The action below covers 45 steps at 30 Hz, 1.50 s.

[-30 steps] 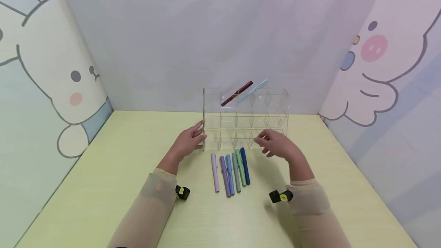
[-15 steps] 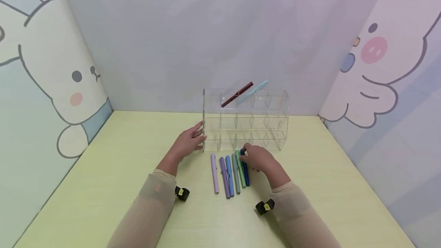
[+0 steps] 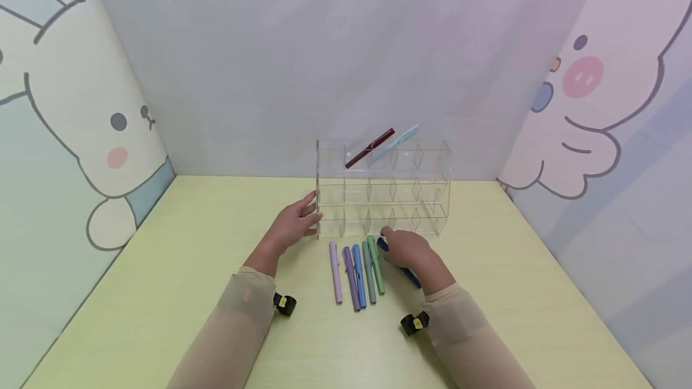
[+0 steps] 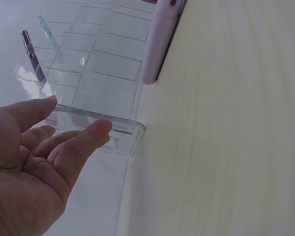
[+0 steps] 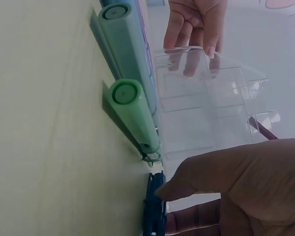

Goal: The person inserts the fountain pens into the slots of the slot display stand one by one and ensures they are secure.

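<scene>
My right hand (image 3: 409, 251) pinches a dark blue pen (image 3: 412, 278) beside the front of a clear, tiered acrylic rack (image 3: 381, 192). Thumb and fingers meet near the pen's clip end in the right wrist view; the hand covers its middle. At the rack's left side, my left hand (image 3: 292, 222) touches the side panel with its fingertips, its fingers loosely extended. A light green pen (image 3: 376, 264) lies just left of the dark blue one. Farther left lie a grey-green pen (image 3: 369, 272), a blue pen (image 3: 359, 276), a purple pen (image 3: 351, 278) and a lilac pen (image 3: 336, 272).
A dark maroon pen (image 3: 370, 148) and a pale blue pen (image 3: 397, 141) lean in the rack's top tier. The rack stands on a pale yellow table (image 3: 216, 209), before a grey backdrop (image 3: 303, 65). Panels with cartoon animals flank both sides.
My right hand has come down and left from the rack's front to the dark blue pen. That pen has swung at an angle, its lower end rightward. The left hand stays at the rack's side.
</scene>
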Available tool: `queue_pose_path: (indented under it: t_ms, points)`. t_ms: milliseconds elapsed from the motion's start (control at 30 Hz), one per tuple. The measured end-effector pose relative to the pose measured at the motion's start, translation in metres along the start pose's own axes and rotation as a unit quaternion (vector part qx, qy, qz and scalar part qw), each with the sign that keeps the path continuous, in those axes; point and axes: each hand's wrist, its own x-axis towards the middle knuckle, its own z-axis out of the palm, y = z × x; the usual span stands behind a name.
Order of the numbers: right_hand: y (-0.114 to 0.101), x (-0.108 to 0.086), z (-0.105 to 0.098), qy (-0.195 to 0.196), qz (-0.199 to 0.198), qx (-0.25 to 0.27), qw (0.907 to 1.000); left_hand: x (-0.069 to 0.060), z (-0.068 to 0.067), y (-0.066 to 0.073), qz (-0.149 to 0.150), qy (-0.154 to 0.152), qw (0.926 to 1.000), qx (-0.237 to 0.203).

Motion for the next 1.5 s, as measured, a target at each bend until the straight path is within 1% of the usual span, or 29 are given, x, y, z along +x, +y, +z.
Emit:
queue_pose_path:
  t_ms: [100,167,300,433,533,600,700,767,867,967,1067,1200,1267,1400,1467,1500]
  points:
    - [0.002,-0.002,0.000,-0.019,-0.018,-0.028,0.9993,0.000,0.000,0.000,0.000,0.001,1.0000,0.000]
    - [0.004,-0.003,0.002,-0.026,-0.030,-0.034,0.9986,0.000,0.000,0.000,0.000,0.001,1.0000,0.001]
    - [0.008,-0.003,0.001,-0.023,-0.042,-0.018,0.9987,0.000,0.000,0.000,-0.004,0.002,1.0000,0.001]
    - [0.013,-0.004,-0.007,-0.021,-0.045,0.026,0.9984,0.000,0.000,0.001,-0.006,0.003,1.0000,0.000]
    - [0.019,-0.006,-0.014,-0.029,-0.053,0.070,0.9957,-0.001,0.000,0.002,-0.005,0.003,1.0000,0.001]
    - [0.026,-0.007,-0.019,-0.037,-0.060,0.109,0.9915,-0.001,0.000,0.003,-0.005,0.002,1.0000,0.002]
    - [0.037,-0.008,-0.027,-0.043,-0.065,0.182,0.9803,-0.001,0.001,0.003,-0.005,0.003,1.0000,0.002]
    - [0.046,-0.009,-0.033,-0.040,-0.069,0.231,0.9698,-0.001,0.001,0.003,-0.006,0.003,1.0000,0.000]
    - [0.061,-0.010,-0.040,-0.023,-0.074,0.295,0.9524,0.000,0.001,0.002,-0.005,0.002,1.0000,-0.002]
    - [0.076,-0.012,-0.047,0.006,-0.083,0.356,0.9308,0.000,0.000,0.002,-0.006,0.000,1.0000,0.000]
    - [0.088,-0.013,-0.051,0.042,-0.092,0.409,0.9070,-0.001,0.000,0.002,-0.007,0.002,1.0000,0.004]
    - [0.101,-0.015,-0.056,0.094,-0.100,0.464,0.8749,-0.001,0.001,0.002,-0.007,0.006,0.9999,0.006]
    - [0.106,-0.017,-0.057,0.121,-0.105,0.486,0.8593,-0.001,0.001,0.002,-0.005,0.006,1.0000,0.007]
    - [0.111,-0.020,-0.058,0.170,-0.122,0.525,0.8247,-0.001,0.001,0.001,-0.001,0.003,1.0000,0.007]
    - [0.112,-0.021,-0.058,0.189,-0.128,0.540,0.8099,0.000,0.001,0.001,-0.001,0.002,1.0000,0.004]
    - [0.113,-0.021,-0.058,0.198,-0.129,0.551,0.8001,0.000,0.001,0.001,-0.002,0.002,1.0000,0.003]
